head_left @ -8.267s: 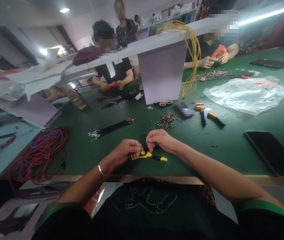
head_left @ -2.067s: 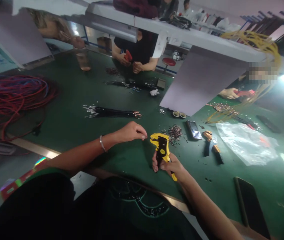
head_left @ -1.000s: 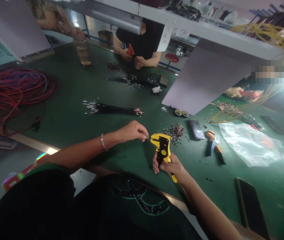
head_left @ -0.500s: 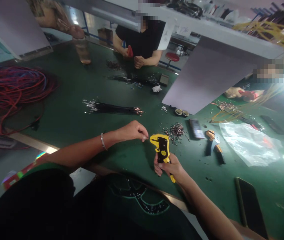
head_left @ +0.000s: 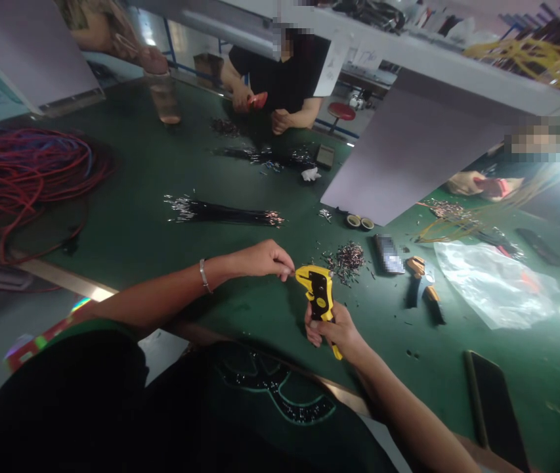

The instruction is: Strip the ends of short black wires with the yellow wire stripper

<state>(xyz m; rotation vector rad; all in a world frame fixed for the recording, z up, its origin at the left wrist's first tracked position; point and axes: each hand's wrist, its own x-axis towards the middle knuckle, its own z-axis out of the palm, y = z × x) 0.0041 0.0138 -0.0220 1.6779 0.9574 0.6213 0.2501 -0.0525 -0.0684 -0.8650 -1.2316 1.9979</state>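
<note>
My right hand point(head_left: 336, 328) is wrapped round the handles of a yellow and black wire stripper point(head_left: 320, 292), its jaws facing left. My left hand point(head_left: 272, 258) is pinched right at the jaws; what sits between thumb and finger is too small to make out. Just beyond the stripper lies a pile of small dark and coppery offcuts point(head_left: 350, 259). Further left on the green table point(head_left: 127, 230) rests a bundle of black wires point(head_left: 225, 213), with silvery tips at one end and coppery ones at the other.
To the right are orange-and-black pliers point(head_left: 425, 289), a clear plastic bag point(head_left: 499, 286), a phone point(head_left: 496, 407) and tape rolls point(head_left: 360, 223). Coiled red and blue wires point(head_left: 28, 184) lie far left. Across the table a co-worker holds a red tool point(head_left: 258, 100); a grey panel point(head_left: 402, 144) stands between workplaces.
The wire stripper has tipped slightly, and its handles look squeezed closer together. My left hand stays at the jaws. Opposite, the co-worker's red tool has turned and the hands have moved slightly.
</note>
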